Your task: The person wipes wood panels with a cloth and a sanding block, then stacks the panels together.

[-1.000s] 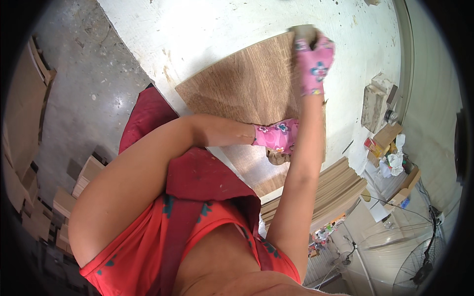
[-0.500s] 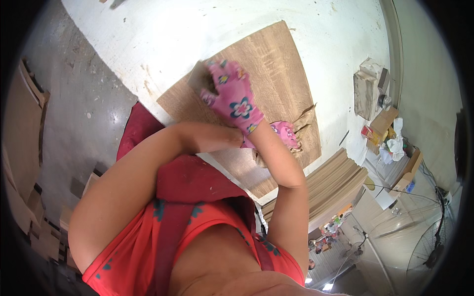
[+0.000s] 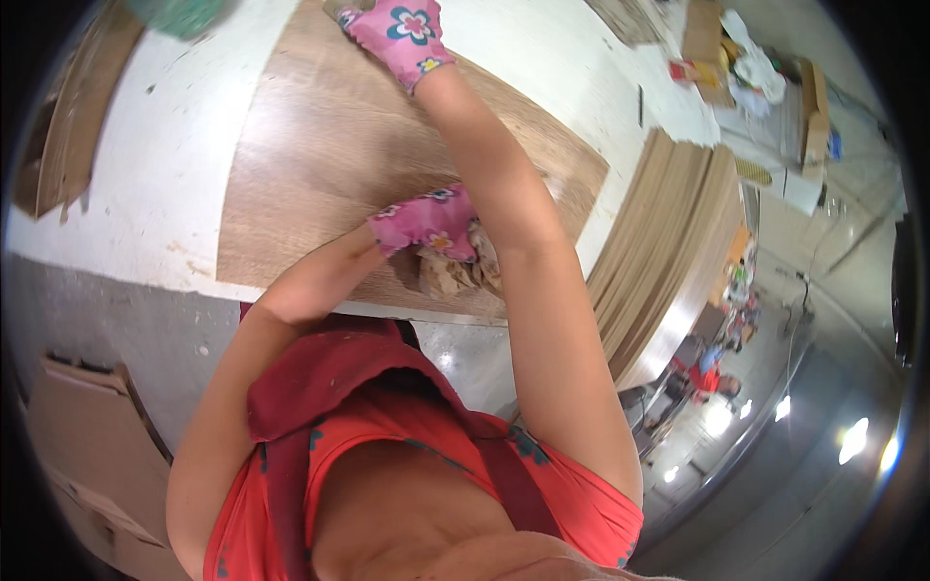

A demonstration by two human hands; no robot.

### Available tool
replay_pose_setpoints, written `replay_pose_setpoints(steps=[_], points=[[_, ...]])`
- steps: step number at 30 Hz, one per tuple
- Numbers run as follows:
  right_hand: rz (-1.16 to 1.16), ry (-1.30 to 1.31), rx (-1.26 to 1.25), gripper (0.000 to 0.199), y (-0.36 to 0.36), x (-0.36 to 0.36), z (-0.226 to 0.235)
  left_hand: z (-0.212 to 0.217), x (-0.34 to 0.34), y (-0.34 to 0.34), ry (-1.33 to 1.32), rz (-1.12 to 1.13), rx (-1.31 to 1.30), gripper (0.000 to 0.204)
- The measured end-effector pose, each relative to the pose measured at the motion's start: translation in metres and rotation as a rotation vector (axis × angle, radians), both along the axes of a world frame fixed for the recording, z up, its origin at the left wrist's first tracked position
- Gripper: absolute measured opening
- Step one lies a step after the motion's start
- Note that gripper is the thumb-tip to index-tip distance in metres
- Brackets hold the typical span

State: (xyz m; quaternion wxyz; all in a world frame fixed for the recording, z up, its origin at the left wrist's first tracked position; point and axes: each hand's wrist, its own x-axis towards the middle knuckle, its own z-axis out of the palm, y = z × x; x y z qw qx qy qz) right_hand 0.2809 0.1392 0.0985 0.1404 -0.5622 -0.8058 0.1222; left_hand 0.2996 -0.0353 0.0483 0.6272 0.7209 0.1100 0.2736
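Note:
A wood-grain board (image 3: 291, 145) lies flat on a white tabletop. My left hand (image 3: 426, 225), in a pink flowered glove, is closed by a crumpled tan rag (image 3: 448, 274) close to the board's near edge. Part of the rag is hidden behind my right forearm. Farther off, my right hand (image 3: 402, 39), in a matching glove, is bent over the far part of the board, cut by the picture's upper edge. Its fingers hold a small greyish piece (image 3: 341, 10), of which only a bit shows.
A stack of boards (image 3: 668, 232) stands at the right, beside the table. Beyond it are an open cardboard box (image 3: 814, 116) and white plastic bags (image 3: 758, 73). Brown cardboard (image 3: 82, 116) is at the far left, a green bag (image 3: 179, 15) near it. People sit in the right background.
The view has turned, and the board sits farther left in it. My right hand has moved to the board's far part; my left hand has come with the rag toward the near edge.

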Motion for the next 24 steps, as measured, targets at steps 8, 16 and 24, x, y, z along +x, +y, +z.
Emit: replay_pose_setpoints(steps=[8,16,24], points=[[-0.37,-0.168,-0.246,0.049,-0.06,0.187,0.008,0.006,0.008,0.003,0.054,0.076,-0.044,0.056],[-0.752,-0.224,-0.02,0.052,-0.116,0.381,-0.018,0.011,0.002,0.001,0.208,0.1,-0.112,0.067],[-1.158,0.645,0.017,0.039,-0.138,0.464,-0.032,-0.004,0.008,-0.001,0.148,0.138,-0.016,0.063]])
